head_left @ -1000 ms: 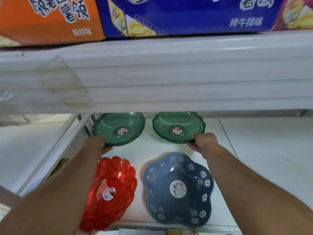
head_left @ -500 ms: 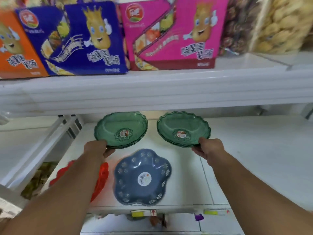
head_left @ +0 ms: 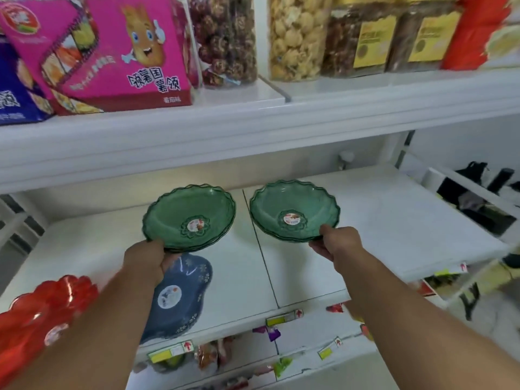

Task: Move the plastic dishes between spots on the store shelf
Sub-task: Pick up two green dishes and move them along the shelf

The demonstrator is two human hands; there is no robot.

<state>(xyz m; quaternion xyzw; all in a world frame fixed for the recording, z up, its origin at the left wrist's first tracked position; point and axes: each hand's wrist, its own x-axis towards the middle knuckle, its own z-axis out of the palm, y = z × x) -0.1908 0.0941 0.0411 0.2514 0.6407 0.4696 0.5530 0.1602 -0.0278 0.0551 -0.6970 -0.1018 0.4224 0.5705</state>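
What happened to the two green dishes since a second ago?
Both hands kept their grip. The left hand carried the left green dish stack and the right hand the right green dish stack to the right along the shelf, past its seam. The blue flowered dish and red dish stayed behind.

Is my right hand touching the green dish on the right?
Touching. The head view shows the right hand pinching the right green dish at its near rim.
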